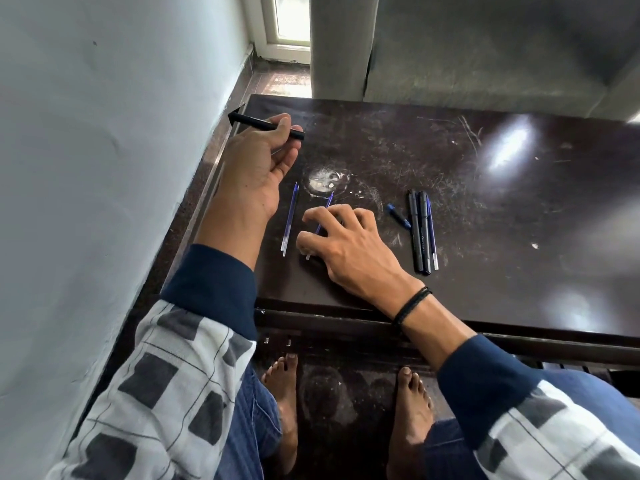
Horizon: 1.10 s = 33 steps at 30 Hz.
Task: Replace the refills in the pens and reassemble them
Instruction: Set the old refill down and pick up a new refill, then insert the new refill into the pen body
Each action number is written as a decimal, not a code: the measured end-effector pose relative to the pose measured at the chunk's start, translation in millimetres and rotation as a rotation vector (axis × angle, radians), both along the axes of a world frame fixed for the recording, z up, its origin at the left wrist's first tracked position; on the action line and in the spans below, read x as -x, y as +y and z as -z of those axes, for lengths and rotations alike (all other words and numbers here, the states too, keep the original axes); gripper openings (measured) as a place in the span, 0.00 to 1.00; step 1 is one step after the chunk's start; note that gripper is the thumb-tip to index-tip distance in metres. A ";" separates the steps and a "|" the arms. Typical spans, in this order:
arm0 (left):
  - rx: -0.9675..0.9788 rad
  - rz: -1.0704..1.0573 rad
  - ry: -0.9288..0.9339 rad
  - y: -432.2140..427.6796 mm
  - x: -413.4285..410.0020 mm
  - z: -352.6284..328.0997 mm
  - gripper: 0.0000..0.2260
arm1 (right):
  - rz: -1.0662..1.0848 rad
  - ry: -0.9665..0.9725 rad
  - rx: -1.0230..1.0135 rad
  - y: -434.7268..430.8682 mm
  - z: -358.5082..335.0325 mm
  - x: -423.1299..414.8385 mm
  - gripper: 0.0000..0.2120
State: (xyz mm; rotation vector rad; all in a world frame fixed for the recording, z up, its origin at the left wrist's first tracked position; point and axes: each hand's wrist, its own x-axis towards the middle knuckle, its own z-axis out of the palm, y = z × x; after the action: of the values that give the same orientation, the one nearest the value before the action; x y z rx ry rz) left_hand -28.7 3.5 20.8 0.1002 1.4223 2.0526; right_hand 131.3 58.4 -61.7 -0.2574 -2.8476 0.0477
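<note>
The left hand (258,164) hides the middle of a black barrel (249,122), its fingers curled round it over the 10 o'clock corner of the table (485,209). A loose refill (289,220) lies at that hand's 5 o'clock. The right hand (349,244) covers the middle of a second refill (328,202), thumb and bent fingers pinching it on the tabletop. At its 3 o'clock lie a small blue piece (398,215), hard to identify, and the pens (420,230).
</note>
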 end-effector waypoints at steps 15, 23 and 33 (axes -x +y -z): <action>0.009 0.022 0.025 0.7 -5.0 0.3 0.02 | -0.138 -0.046 0.002 7.0 -3.5 -3.5 0.10; -0.025 0.130 0.027 2.7 -5.6 -1.8 0.01 | -0.020 0.355 0.221 11.5 -48.3 -2.9 0.15; 0.056 0.353 0.040 9.1 -31.3 -4.3 0.07 | 0.324 0.390 0.646 42.7 -46.3 -6.3 0.02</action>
State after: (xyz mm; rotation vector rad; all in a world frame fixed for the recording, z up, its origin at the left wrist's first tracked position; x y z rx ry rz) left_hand 2.5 12.6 25.1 0.3453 1.3737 1.7299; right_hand 137.6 101.1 -15.4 -0.7410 -2.2886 0.8520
